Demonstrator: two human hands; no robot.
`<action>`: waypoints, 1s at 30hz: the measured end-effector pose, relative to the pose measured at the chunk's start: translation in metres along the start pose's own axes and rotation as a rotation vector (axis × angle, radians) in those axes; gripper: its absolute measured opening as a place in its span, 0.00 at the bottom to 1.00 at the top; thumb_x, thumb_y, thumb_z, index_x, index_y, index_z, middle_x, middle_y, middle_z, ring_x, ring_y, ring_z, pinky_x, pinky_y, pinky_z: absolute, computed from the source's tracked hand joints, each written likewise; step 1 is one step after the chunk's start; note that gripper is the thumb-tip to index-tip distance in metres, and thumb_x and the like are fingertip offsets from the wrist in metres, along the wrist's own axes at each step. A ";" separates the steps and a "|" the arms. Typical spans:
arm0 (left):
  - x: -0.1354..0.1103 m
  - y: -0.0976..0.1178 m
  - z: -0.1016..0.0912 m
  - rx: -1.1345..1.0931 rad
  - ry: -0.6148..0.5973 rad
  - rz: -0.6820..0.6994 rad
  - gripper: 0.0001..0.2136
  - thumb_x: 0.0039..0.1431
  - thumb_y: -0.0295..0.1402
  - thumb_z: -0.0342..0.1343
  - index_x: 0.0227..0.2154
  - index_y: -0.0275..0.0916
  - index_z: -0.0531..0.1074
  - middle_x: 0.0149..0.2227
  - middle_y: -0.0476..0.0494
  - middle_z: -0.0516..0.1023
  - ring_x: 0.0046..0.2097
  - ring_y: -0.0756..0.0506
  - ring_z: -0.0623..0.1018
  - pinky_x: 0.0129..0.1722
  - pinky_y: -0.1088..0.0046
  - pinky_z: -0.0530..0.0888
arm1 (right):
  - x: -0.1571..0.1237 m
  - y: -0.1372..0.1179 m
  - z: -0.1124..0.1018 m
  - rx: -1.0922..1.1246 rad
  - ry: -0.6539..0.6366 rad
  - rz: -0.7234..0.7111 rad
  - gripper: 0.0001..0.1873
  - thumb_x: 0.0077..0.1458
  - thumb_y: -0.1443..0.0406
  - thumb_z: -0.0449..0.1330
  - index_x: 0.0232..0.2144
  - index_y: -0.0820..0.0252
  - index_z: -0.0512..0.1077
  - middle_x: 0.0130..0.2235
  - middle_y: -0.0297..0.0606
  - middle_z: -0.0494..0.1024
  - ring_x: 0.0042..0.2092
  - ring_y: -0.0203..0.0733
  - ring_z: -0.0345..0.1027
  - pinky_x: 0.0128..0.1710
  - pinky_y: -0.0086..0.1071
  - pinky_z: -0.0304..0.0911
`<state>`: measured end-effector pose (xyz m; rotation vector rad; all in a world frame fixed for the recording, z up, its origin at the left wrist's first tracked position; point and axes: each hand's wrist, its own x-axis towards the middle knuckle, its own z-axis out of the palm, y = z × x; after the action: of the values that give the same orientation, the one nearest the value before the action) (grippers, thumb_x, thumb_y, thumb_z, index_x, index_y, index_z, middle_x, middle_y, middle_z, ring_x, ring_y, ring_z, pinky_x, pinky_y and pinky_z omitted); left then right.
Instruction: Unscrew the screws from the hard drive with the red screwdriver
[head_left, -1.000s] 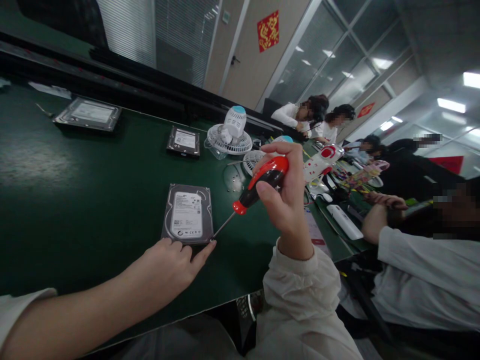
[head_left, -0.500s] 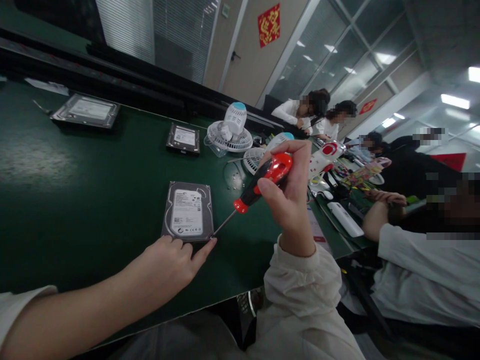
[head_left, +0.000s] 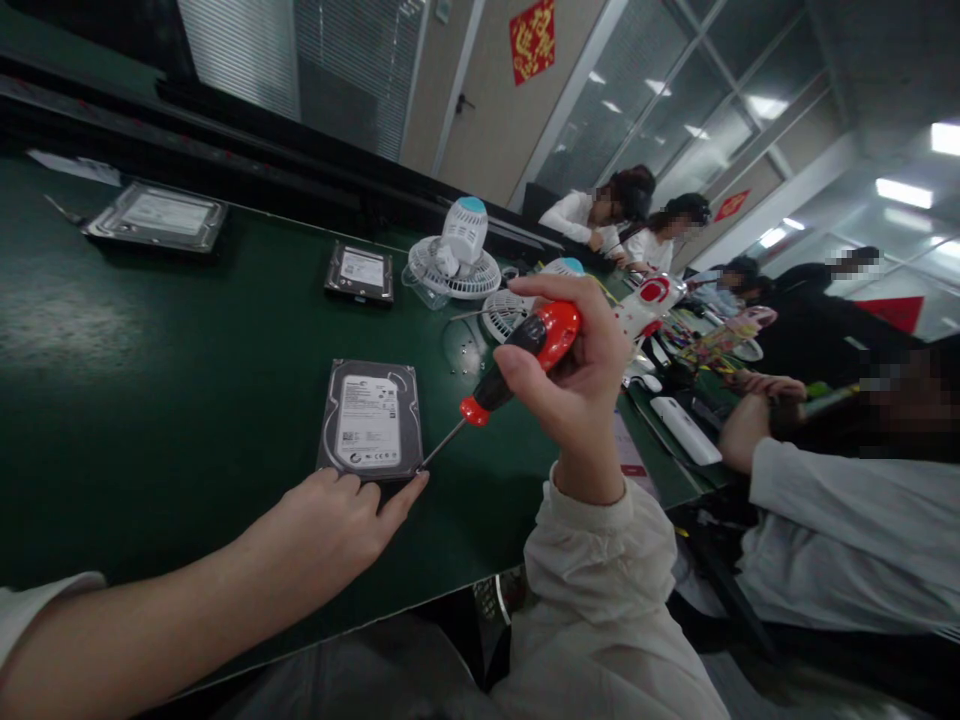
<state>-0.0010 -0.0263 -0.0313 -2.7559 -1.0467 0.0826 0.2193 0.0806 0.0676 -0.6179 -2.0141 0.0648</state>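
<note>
— Drive (head_left: pixel 369 420) first: where do we have it?
— Flat on the green bench (head_left: pixel 150 400), label up, just ahead of our left grip (head_left: pixel 330 525).
— And that grip, what is it doing?
— It is released and clasps nothing. Our fingers lie spread at the drive's near edge, with the forefinger stretched to the near right corner.
— Our right grip (head_left: pixel 583 380)?
— Clenched around the red and black handle of the screwdriver (head_left: pixel 517 365), raised above the bench to the right of the drive. The shaft slants down and to the left. Its tip sits at that same near right corner, just beside our forefinger. We cannot tell whether the tip is seated in a screw.
— What else do we see on the bench?
— A second drive (head_left: pixel 360 272) lies farther back. A third drive (head_left: pixel 154 215) is well off to the left, near the far edge. Two white fans (head_left: pixel 457 262) sit behind our right grip, one of them with a blue cap. A few tiny screws (head_left: pixel 465 352) lie between the fans and our drive.
— Anyone beside us?
— A person in a white sleeve (head_left: pixel 840 540) sits just to our right. Others are seated farther along the bench.
</note>
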 end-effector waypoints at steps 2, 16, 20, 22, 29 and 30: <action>0.000 0.000 0.000 0.003 -0.001 -0.004 0.34 0.60 0.19 0.59 0.70 0.39 0.65 0.30 0.41 0.82 0.30 0.41 0.83 0.28 0.67 0.73 | -0.002 0.002 0.002 0.051 -0.023 0.051 0.24 0.62 0.45 0.58 0.55 0.47 0.67 0.36 0.33 0.71 0.31 0.38 0.63 0.31 0.40 0.69; 0.001 0.000 -0.002 -0.001 -0.033 0.002 0.35 0.60 0.19 0.58 0.70 0.39 0.63 0.31 0.41 0.83 0.31 0.41 0.83 0.29 0.67 0.75 | 0.000 0.004 0.008 0.097 0.030 0.020 0.19 0.61 0.52 0.65 0.51 0.49 0.68 0.45 0.33 0.70 0.30 0.30 0.63 0.24 0.29 0.63; 0.001 0.000 0.001 0.005 0.000 0.003 0.34 0.60 0.20 0.59 0.70 0.40 0.64 0.29 0.42 0.82 0.29 0.41 0.82 0.28 0.68 0.73 | 0.004 0.006 0.004 0.039 0.194 -0.053 0.17 0.62 0.51 0.63 0.48 0.52 0.70 0.43 0.35 0.69 0.32 0.30 0.63 0.26 0.29 0.64; 0.001 0.000 0.004 0.008 0.022 -0.001 0.35 0.59 0.20 0.60 0.70 0.40 0.65 0.29 0.42 0.82 0.29 0.41 0.82 0.28 0.68 0.72 | 0.005 0.004 -0.001 -0.027 0.305 -0.110 0.17 0.63 0.51 0.62 0.47 0.54 0.71 0.43 0.36 0.70 0.36 0.32 0.66 0.31 0.30 0.67; -0.002 -0.001 0.006 0.013 0.051 0.013 0.35 0.59 0.20 0.61 0.69 0.39 0.66 0.28 0.43 0.81 0.28 0.42 0.81 0.28 0.68 0.70 | -0.038 -0.009 -0.017 -0.374 0.433 -0.108 0.18 0.59 0.56 0.68 0.45 0.55 0.68 0.41 0.35 0.66 0.39 0.36 0.67 0.37 0.33 0.69; -0.002 -0.001 0.005 0.010 0.051 0.015 0.34 0.59 0.20 0.61 0.69 0.39 0.66 0.28 0.43 0.81 0.28 0.42 0.81 0.28 0.68 0.71 | -0.050 -0.010 -0.017 -0.412 0.362 -0.094 0.19 0.60 0.59 0.68 0.48 0.54 0.67 0.41 0.35 0.67 0.38 0.36 0.68 0.36 0.33 0.68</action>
<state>-0.0035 -0.0261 -0.0357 -2.7415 -1.0104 0.0198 0.2489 0.0462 0.0391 -0.7309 -1.7062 -0.4967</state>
